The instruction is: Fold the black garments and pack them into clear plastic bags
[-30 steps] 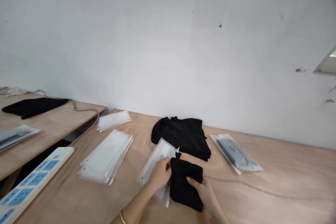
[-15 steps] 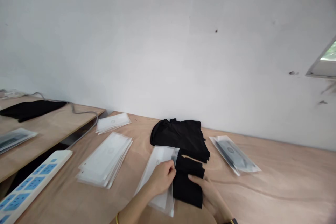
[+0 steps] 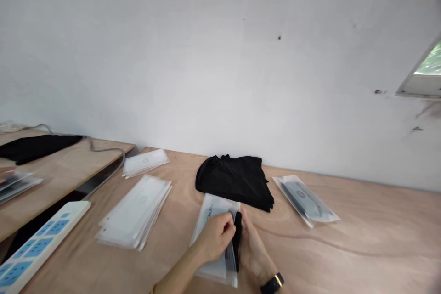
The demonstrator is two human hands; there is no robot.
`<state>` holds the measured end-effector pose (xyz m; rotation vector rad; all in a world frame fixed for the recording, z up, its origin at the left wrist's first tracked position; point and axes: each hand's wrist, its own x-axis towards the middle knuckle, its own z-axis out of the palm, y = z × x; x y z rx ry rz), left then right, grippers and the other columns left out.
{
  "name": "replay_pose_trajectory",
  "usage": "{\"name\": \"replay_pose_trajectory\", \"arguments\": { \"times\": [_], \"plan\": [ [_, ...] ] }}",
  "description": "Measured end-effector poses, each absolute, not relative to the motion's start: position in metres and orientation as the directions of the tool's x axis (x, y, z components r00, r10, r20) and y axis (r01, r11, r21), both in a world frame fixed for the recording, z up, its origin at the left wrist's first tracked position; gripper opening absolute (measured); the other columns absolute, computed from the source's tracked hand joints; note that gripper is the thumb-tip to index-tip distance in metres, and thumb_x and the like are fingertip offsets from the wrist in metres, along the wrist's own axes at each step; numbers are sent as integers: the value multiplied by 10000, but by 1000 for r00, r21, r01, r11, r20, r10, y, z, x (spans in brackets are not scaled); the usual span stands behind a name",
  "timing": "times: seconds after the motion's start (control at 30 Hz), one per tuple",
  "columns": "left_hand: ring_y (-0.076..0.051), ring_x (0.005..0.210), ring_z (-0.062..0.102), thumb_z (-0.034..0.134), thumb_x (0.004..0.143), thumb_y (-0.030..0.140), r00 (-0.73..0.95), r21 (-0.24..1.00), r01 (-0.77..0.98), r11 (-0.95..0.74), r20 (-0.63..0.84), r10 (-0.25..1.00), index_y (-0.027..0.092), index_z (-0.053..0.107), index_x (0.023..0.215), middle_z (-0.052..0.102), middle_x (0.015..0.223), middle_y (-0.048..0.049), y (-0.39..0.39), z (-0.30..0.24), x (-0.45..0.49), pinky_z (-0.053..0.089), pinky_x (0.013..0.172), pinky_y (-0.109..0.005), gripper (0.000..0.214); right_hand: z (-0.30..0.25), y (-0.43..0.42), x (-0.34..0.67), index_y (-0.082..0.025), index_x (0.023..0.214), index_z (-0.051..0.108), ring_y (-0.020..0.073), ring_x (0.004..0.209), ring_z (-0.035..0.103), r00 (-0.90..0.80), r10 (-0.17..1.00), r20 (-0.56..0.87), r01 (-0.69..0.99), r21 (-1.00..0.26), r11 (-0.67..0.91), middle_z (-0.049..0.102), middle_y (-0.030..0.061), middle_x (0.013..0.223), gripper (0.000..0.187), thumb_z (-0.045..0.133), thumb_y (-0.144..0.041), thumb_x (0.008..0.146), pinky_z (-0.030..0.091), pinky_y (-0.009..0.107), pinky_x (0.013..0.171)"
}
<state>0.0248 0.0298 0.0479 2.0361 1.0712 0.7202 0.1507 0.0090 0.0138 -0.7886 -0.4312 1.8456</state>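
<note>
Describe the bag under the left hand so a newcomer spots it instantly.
On the right-hand wooden table, find the black cloth pile. Just nearer the camera lies the translucent bag; unlike its neighbours, it has the left hand on it.

Here on the wooden tabletop, a black cloth pile, with a filled pouch just to its right! Left of the cloth come a large pouch stack and a smaller stack, with a power strip farther left. Nearer than the cloth, a lettered pouch, whether lying flat, hard to tell.
</note>
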Motion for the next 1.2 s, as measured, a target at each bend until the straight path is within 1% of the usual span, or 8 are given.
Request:
{"name": "replay_pose_trajectory", "arguments": {
  "times": [0.27, 0.37, 0.47, 0.67, 0.77, 0.87, 1.0, 1.2],
  "plan": [
    [-105, 584, 432, 436, 827, 200, 464, 760, 520, -389, 131, 876, 190, 407, 632, 450, 597, 53, 34, 41, 22, 275, 538, -209, 197, 19, 28, 150, -192, 806, 656, 233, 722, 653, -152, 934, -322, -565, -747, -349, 665, 27, 644, 635, 475, -789, 684, 524, 328, 652],
    [-115, 603, 467, 451, 828, 211, 426, 713, 588, -382, 128, 896, 189, 441, 641, 497, 620, 41, 35, 38, 18, 291, 551, -213, 189, 10, 25, 165, -178, 782, 646, 179, 579, 614, -139, 920, -366, -417, -821, -390, 632, 5, 588, 530, 590, -696, 682, 502, 297, 565],
    [-122, 625, 497, 437, 845, 205, 439, 692, 602, -398, 129, 889, 189, 468, 657, 529, 637, 31, 33, 35, 21, 308, 564, -215, 192, -6, 21, 170, -160, 811, 645, 136, 464, 558, -116, 921, -372, -259, -884, -390, 617, -15, 566, 428, 776, -489, 569, 463, 270, 476],
    [-140, 685, 535, 425, 896, 214, 484, 586, 672, -453, 117, 867, 188, 520, 724, 592, 733, 7, 25, 42, 23, 324, 603, -233, 198, -11, 21, 151, -170, 841, 640, 160, 567, 619, -51, 955, -293, -275, -915, -295, 677, 4, 659, 355, 716, -397, 580, 477, 264, 530],
    [-166, 793, 549, 578, 856, 366, 571, 525, 657, -541, 122, 812, 197, 564, 827, 610, 875, -7, 11, 37, -4, 353, 671, -244, 171, -11, 6, 172, -162, 759, 657, 173, 526, 617, 6, 950, -311, -173, -936, -305, 675, 18, 617, 338, 726, -445, 588, 456, 257, 474],
    [-194, 859, 530, 734, 723, 429, 702, 362, 595, -717, 199, 684, 216, 579, 911, 607, 960, -6, -8, 16, -28, 350, 740, -277, 324, -26, -20, 191, -162, 596, 623, 123, 438, 561, 59, 919, -391, -74, -919, -386, 641, 19, 529, 352, 701, -503, 637, 378, 203, 406],
    [-164, 788, 503, 611, 846, 250, 752, 148, 510, -847, 400, 523, 201, 572, 806, 610, 836, 4, -21, -15, -27, 311, 758, -305, 75, -47, -43, 179, -153, 559, 639, 84, 367, 495, -141, 850, -507, 4, -859, -512, 613, 29, 451, 311, 745, -439, 617, 326, 180, 390],
    [-151, 748, 505, 456, 905, 191, 702, 208, 481, -852, 491, 516, 191, 565, 770, 613, 778, -16, -17, -21, -9, 311, 748, -314, 174, -41, -42, 156, -190, 475, 581, 93, 338, 443, -95, 881, -464, -125, -872, -473, 537, -10, 396, 285, 751, -397, 573, 334, 216, 391]
  ]
}}
